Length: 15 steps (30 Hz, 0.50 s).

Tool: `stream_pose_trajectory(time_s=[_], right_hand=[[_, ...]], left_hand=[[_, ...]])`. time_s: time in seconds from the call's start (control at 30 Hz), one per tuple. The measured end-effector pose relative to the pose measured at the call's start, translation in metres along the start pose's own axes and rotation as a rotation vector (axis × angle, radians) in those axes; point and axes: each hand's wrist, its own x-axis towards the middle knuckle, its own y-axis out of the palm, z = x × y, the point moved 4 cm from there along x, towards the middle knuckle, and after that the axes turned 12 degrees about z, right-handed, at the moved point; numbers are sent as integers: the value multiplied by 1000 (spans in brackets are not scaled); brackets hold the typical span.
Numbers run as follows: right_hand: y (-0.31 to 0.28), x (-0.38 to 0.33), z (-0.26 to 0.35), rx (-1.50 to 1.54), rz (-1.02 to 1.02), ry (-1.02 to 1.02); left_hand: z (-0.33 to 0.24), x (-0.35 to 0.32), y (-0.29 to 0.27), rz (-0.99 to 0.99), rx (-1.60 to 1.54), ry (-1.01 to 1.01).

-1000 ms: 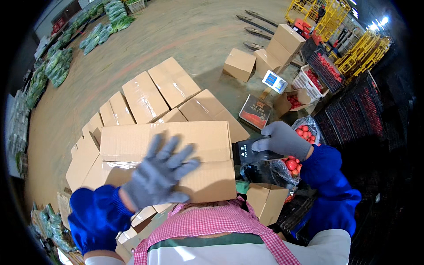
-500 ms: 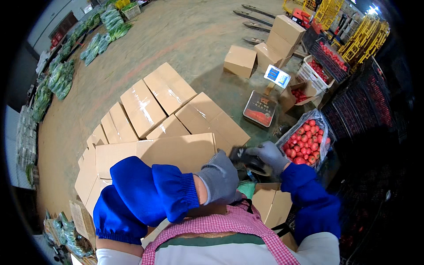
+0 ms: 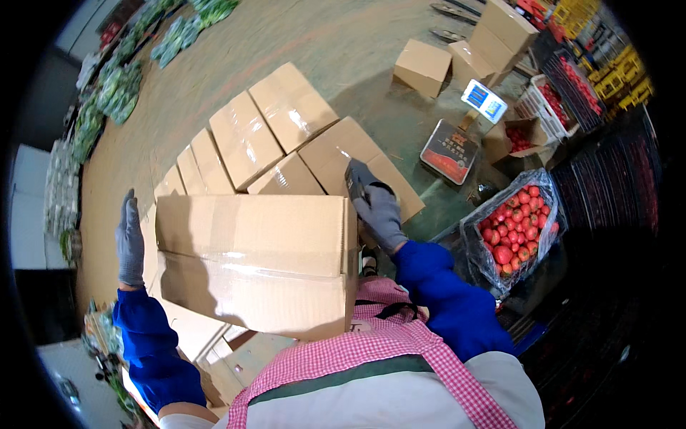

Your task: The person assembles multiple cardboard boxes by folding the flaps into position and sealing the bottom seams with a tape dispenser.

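A closed cardboard box (image 3: 286,229) lies right in front of me, with clear tape along its middle seam. My left hand (image 3: 131,239), in a grey glove, is upright beside the box's left end with its fingers stretched out. It holds nothing, and I cannot tell if it touches the cardboard. Wrapped in a grey glove too, my right hand (image 3: 382,214) grips a black tape dispenser (image 3: 355,180) at the box's far right corner. The fingers partly cover the dispenser.
More taped cardboard boxes (image 3: 293,104) stand packed together beyond the front one. To the right are a plastic-lined crate of tomatoes (image 3: 511,232) and a floor scale (image 3: 450,151) with a lit display. Loose boxes (image 3: 423,66) stand farther back; bagged green vegetables (image 3: 118,93) line the left.
My left hand has swung from beside the right hand to the box's left end and opened. My right hand has moved up and left with the tape dispenser. The box's taped top now shows.
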Motion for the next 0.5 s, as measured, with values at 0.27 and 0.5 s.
stream_pose_trajectory(time_s=[0.27,0.5], right_hand=[[-67,-97,136,538,-41,-527],[38,-104,54,830,435,171]], left_hand=[[93,-77,40,148,-343,-325],[50,-108,40,336,-732,-291]])
